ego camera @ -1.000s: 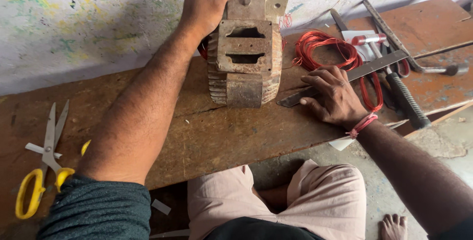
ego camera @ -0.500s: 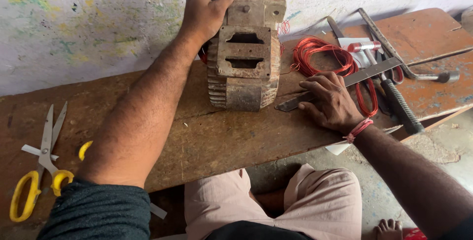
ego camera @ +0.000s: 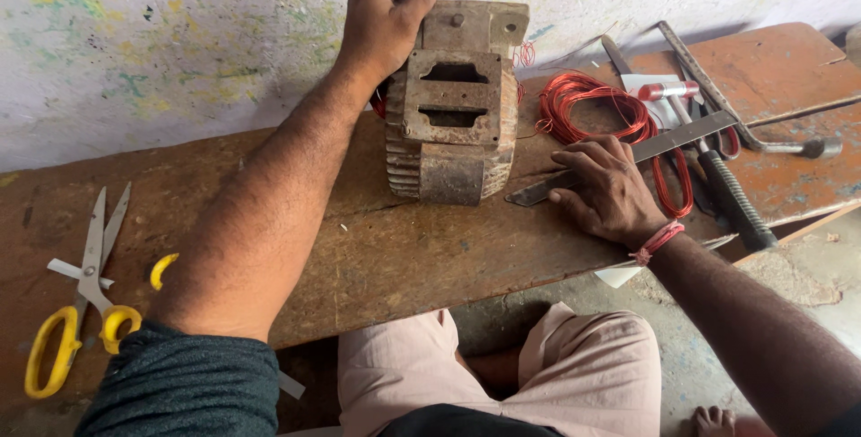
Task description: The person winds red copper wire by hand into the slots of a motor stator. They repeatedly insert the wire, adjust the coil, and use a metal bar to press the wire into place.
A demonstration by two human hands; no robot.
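A rusty, ribbed metal motor housing (ego camera: pixel 456 114) stands on the worn wooden bench (ego camera: pixel 377 249) against the wall. My left hand (ego camera: pixel 384 20) grips its upper left corner from behind. My right hand (ego camera: pixel 608 190) lies flat on the bench just to the right of the housing, fingers resting on a long flat metal file (ego camera: pixel 668 138) that runs diagonally toward the coil. A coil of red wire (ego camera: pixel 592 101) lies behind that hand.
Yellow-handled scissors (ego camera: pixel 76 307) lie at the bench's left end. A hacksaw frame (ego camera: pixel 717 105), a red-and-white handled tool (ego camera: pixel 668 90) and a black-gripped tool (ego camera: pixel 731 195) lie at the right. The painted wall runs behind the bench. My knees sit below its front edge.
The view has shifted slightly. My right hand has slid a little along the file; my left hand keeps its grip on the housing.
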